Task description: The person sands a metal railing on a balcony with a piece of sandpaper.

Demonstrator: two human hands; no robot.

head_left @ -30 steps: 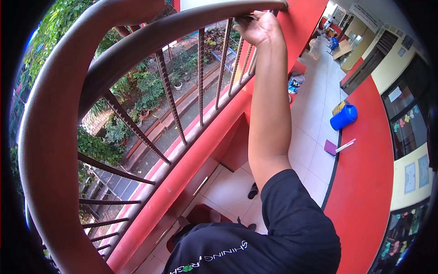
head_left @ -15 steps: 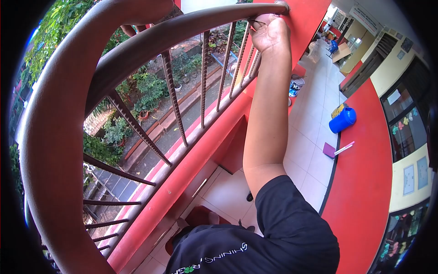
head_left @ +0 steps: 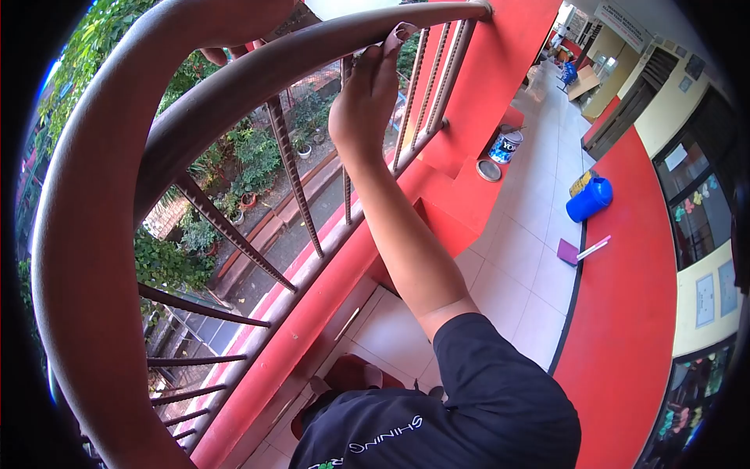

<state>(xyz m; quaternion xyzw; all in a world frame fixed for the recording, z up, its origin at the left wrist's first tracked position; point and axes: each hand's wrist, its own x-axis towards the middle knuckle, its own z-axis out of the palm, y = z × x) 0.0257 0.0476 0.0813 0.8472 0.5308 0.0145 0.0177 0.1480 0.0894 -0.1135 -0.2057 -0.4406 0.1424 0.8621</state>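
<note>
My right hand [head_left: 366, 102] reaches up to the underside of a brown pipe rail [head_left: 312, 48], its fingers closed on a pale pinkish cloth [head_left: 400, 36] pressed against the pipe. Only some fingers of my left hand [head_left: 223, 55] show, at the upper left, curled under the thick brown top rail [head_left: 86, 211]; the rest of that hand is hidden. Ribbed metal bars [head_left: 291, 176] run from the pipe rail down to a lower pipe [head_left: 316, 258].
Beyond the bars lie plants [head_left: 254, 156] and a path. A paint can [head_left: 506, 147] and a round lid [head_left: 488, 170] are by the red column [head_left: 500, 70]. Along the red wall are a blue bin [head_left: 589, 200] and a purple dustpan [head_left: 568, 252].
My right hand has moved left along the pipe rail, away from the column end, and its back now faces me. The paint can and lid are more exposed.
</note>
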